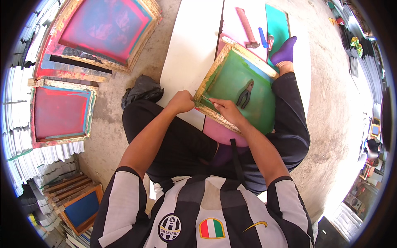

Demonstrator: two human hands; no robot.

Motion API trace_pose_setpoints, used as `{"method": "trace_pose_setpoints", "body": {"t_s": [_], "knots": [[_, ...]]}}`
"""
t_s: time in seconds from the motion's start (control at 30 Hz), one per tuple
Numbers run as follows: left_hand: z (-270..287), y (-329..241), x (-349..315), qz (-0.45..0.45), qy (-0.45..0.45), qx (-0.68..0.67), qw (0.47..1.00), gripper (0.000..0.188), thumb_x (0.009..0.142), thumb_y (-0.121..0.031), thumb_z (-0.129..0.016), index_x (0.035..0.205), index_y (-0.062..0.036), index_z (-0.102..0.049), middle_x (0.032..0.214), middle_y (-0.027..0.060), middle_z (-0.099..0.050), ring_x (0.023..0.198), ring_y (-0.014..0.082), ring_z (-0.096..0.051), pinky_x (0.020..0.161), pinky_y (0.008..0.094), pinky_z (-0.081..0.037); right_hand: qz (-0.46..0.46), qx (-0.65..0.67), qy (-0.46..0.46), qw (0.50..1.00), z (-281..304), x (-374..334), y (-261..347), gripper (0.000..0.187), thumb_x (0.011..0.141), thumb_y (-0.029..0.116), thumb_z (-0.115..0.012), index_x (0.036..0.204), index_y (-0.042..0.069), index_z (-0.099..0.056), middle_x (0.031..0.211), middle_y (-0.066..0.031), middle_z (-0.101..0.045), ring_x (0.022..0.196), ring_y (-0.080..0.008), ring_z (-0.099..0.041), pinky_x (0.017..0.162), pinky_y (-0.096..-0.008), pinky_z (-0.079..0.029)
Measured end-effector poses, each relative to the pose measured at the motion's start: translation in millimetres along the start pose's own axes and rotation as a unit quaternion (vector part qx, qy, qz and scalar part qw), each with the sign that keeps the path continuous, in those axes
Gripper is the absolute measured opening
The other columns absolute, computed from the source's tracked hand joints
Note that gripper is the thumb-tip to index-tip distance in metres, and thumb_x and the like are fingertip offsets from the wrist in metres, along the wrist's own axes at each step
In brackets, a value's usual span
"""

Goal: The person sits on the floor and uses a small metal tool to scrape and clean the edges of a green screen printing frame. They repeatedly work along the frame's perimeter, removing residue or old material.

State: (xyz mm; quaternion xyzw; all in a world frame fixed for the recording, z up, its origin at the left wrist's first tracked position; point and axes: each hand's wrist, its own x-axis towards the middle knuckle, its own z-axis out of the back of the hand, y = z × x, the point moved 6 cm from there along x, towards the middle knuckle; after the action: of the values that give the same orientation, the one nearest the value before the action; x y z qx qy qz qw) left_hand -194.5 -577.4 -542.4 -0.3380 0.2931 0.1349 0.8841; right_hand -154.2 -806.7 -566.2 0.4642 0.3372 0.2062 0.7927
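Observation:
A screen-printing frame with rough wooden sides and green mesh lies tilted before me, between my legs. My left hand is closed at its near left corner, fingers partly hidden, gripping the wood there. Over the same corner, my right hand is closed in a pinch; a thin thing seems to stick out toward the wood, too small to name. A pair of pliers with dark handles rests on the green mesh. Beyond the frame lie a hammer, a blue slim tool and a screwdriver with a striped handle.
Under the frame are white boards and a teal panel. My foot in a purple sock is beside the tools. A black plastic bag sits by my left knee. Pink-meshed frames stand at the left, near stacked sheets.

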Motion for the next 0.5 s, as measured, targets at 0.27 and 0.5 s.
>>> {"method": "trace_pose_setpoints", "body": {"t_s": [0.27, 0.5], "knots": [[1.7, 4.5, -3.5, -0.016, -0.021, -0.029, 0.999, 0.030, 0.075, -0.012, -0.067, 0.099, -0.0029, -0.082, 0.093, 0.0293, -0.074, 0.091, 0.0429, -0.074, 0.086, 0.0463, -0.059, 0.067, -0.223, -0.034, 0.972, 6.2, -12.3, 34.5, 0.039, 0.109, 0.026, -0.055, 0.145, 0.013, -0.064, 0.097, -0.0072, -0.075, 0.081, -0.0200, -0.067, 0.078, -0.0362, -0.054], [4.7, 2.5, -4.4, -0.009, 0.001, -0.022, 1.000, 0.039, 0.074, -0.008, -0.063, 0.108, -0.0088, -0.082, 0.094, 0.0297, -0.074, 0.091, 0.0419, -0.074, 0.086, 0.0445, -0.058, -0.212, 0.236, 0.111, 0.942, 3.0, -2.9, 26.6, 0.038, 0.113, 0.029, -0.051, 0.146, 0.017, -0.064, 0.070, -0.0017, -0.054, 0.052, -0.0075, -0.046, 0.048, -0.0249, -0.040]]}}
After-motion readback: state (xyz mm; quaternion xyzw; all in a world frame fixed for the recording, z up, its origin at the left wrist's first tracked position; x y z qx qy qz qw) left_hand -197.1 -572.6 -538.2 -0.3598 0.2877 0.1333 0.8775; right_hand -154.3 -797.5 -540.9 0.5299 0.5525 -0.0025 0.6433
